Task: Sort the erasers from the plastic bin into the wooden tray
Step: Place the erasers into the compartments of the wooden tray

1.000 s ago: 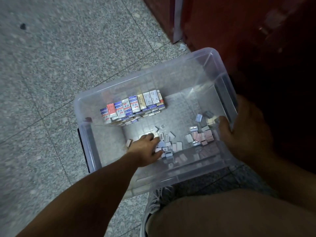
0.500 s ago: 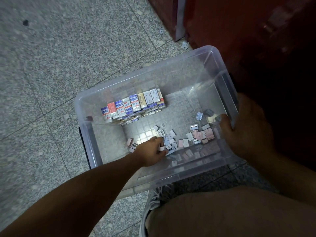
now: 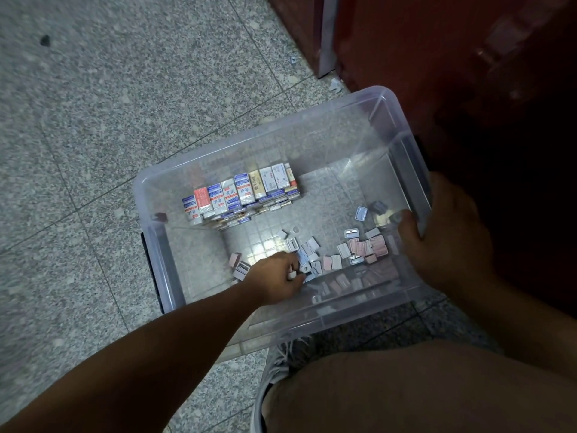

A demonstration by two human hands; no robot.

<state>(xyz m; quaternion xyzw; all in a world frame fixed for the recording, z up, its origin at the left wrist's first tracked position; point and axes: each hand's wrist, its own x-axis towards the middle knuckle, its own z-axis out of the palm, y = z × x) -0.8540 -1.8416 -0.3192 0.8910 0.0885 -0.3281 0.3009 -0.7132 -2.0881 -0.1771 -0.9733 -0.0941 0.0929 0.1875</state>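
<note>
Small loose erasers [image 3: 359,249], white, pink and pale blue, scattered over near floor of clear plastic bin [image 3: 281,151]. Packed rows of boxed erasers [image 3: 240,192] along far-left wall. Left hand [image 3: 276,273] low inside, on left edge of scattered heap, fingers curled round a white piece or two. Right hand [image 3: 449,239] clamped over right rim, thumb inside. Under bin, grey speckled tile floor [image 3: 109,120].
</note>
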